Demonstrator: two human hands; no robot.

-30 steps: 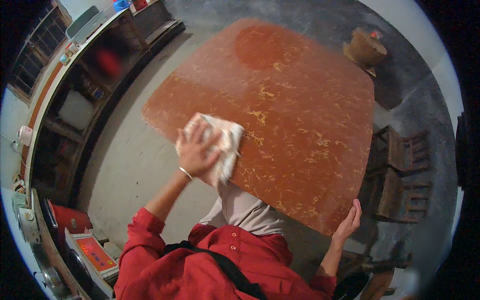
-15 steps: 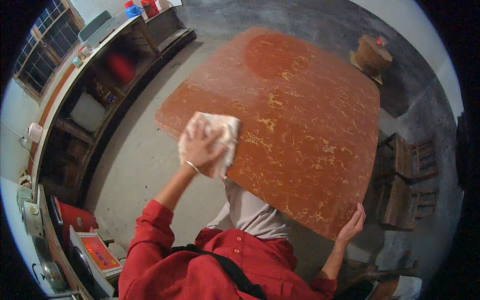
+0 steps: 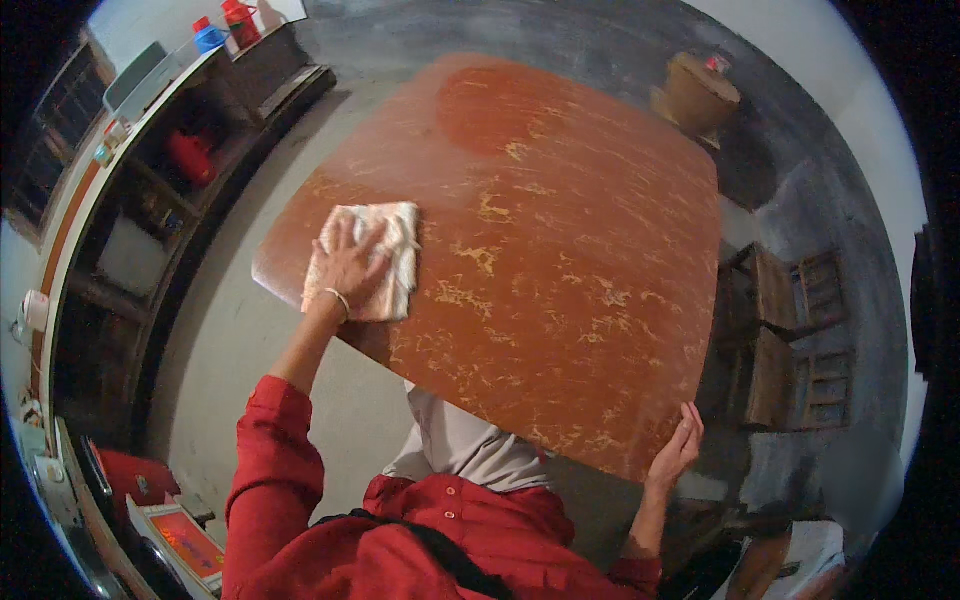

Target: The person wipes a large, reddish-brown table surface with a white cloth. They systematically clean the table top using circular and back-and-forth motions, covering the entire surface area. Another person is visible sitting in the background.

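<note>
A brown-red table top (image 3: 560,260) with yellow marbled streaks spreads out in front of me. Under my left hand (image 3: 348,268) is a whitish cloth (image 3: 402,265), pressed onto the table near its left corner and near edge. The fingers of that hand are spread over the cloth, and a pale bangle circles the wrist. My right hand (image 3: 678,448) grips the table's near right corner, thumb and fingers about the edge. Its underside grip is hidden by the table.
Along the left wall runs a low shelf unit (image 3: 225,170) with blue and red flasks (image 3: 225,32) on top. Wooden chairs (image 3: 775,290) stand at the right. A woven stool (image 3: 700,95) is beyond the far right edge, and a red box (image 3: 135,475) lies at lower left.
The left hand and cloth have moved away from me over the table; the cloth overhung the near edge before and now lies flatter. My right hand keeps its corner grip. The view has shifted.
</note>
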